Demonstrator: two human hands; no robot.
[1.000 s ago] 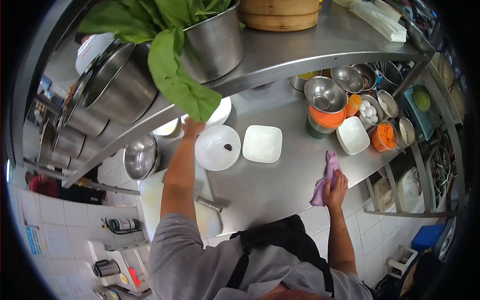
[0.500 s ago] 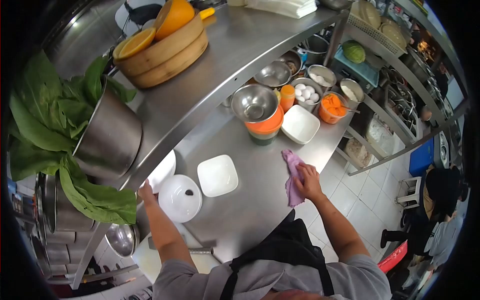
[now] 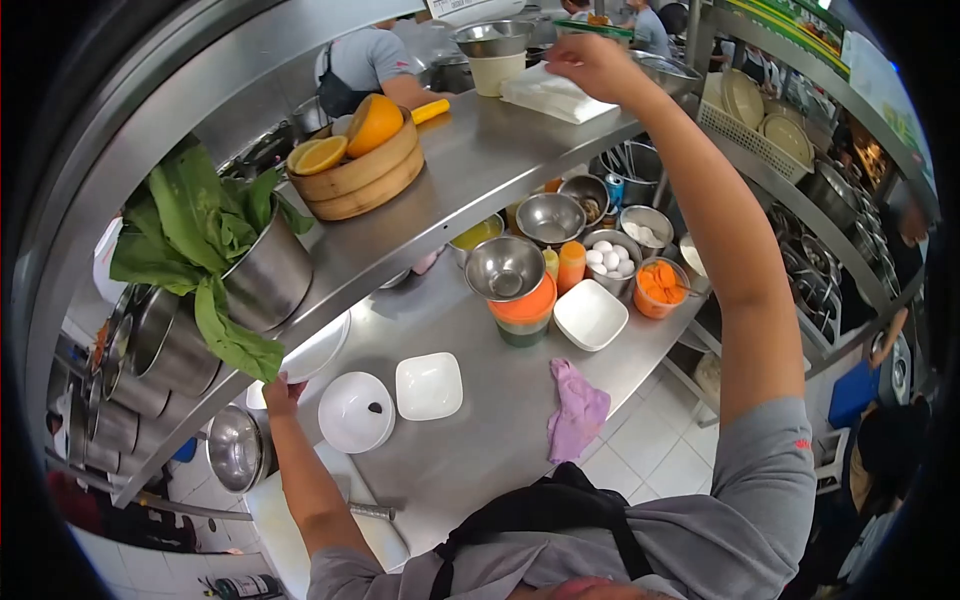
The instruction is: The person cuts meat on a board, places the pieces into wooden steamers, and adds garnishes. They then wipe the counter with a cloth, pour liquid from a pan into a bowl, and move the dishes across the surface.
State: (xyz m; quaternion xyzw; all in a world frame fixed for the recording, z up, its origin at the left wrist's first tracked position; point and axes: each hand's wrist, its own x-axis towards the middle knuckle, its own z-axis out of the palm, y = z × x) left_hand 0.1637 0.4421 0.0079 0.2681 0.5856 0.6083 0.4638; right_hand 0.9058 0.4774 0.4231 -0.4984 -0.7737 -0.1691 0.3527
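Up on the shelf (image 3: pixel 470 165), right hand (image 3: pixel 590 60) reaches over a stack of folded white cloths (image 3: pixel 555 95); fingers curled loosely, open, nothing in the grip, just above the stack's far edge. Cloths look soft, light, limp: a pinch on one corner would likely peel off the top piece only; a flat clamp across the fold should lift several. Stack lies near the shelf's front lip, a cream tub (image 3: pixel 497 72) with a steel bowl on it just behind. Free room lies to the front.

Left hand (image 3: pixel 280 392) low at the shelf's underside edge, fingertips against a white plate (image 3: pixel 318 352) beneath the hanging greens (image 3: pixel 200 250); whether it grips or only touches, cannot tell. Plate judged stiff, smooth, breakable; take it by the rim.

Down on the tabletop (image 3: pixel 480 440): domed white lid (image 3: pixel 355 412), square dish (image 3: pixel 429 385), pink rag (image 3: pixel 577 420) by the near edge, untouched. Bare steel between rag and dishes.
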